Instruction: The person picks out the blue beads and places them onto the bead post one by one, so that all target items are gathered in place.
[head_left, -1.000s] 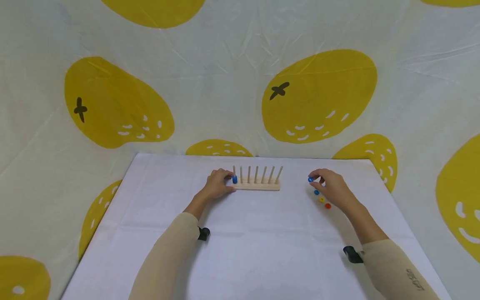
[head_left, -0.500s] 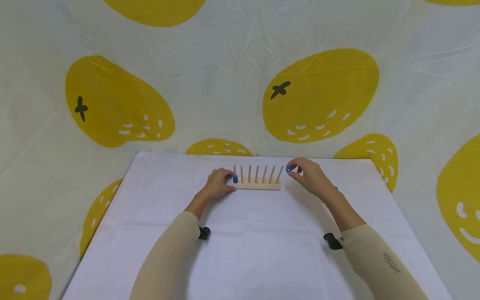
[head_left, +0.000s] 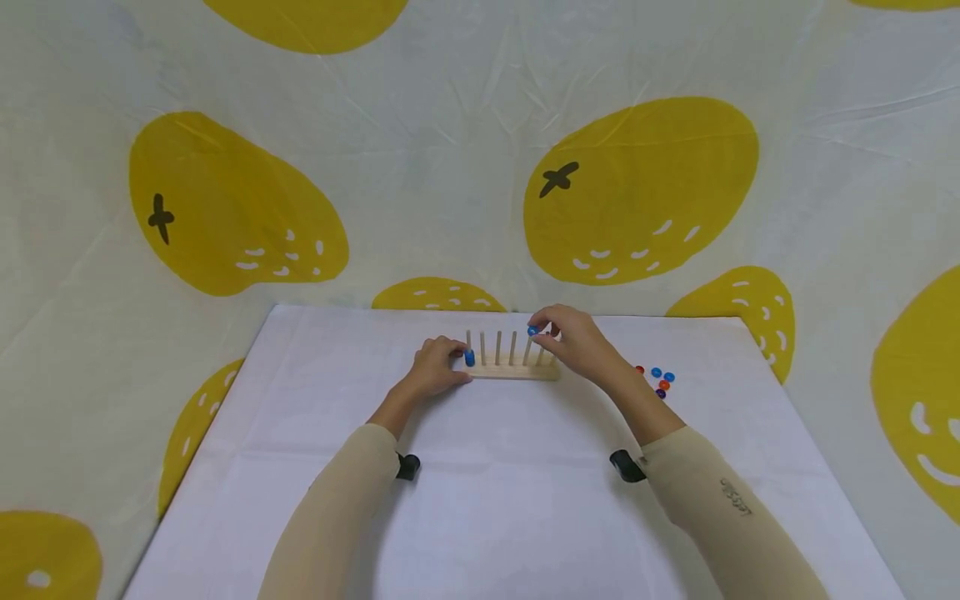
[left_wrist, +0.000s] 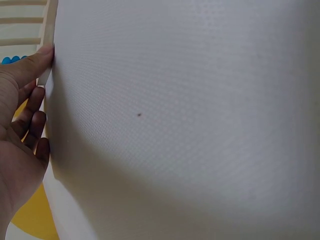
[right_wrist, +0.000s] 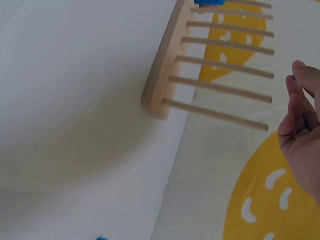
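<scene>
A wooden peg board [head_left: 513,373] with a row of upright pegs stands near the table's far edge. Blue beads [head_left: 469,358] are stacked low on its leftmost peg; the other pegs that show are bare. My left hand [head_left: 435,367] holds the board's left end, thumb at the front edge, and the left wrist view shows the thumb [left_wrist: 37,62] against the base. Between thumb and fingers, my right hand [head_left: 576,340] pinches a blue bead [head_left: 533,331] above the right-hand pegs, partly covering them. In the right wrist view that bead is almost hidden by the fingertips [right_wrist: 298,70].
Loose beads lie right of the board: blue ones [head_left: 657,372], an orange-red one [head_left: 664,385], a dark purple one [head_left: 661,394] and a red one [head_left: 640,369] beside the right forearm. A white cloth [head_left: 480,500] covers the table; a fruit-patterned sheet [head_left: 450,167] hangs behind.
My right hand has carried the blue bead leftward from beside the loose beads to above the board's right-hand pegs. The left hand and the board have stayed put.
</scene>
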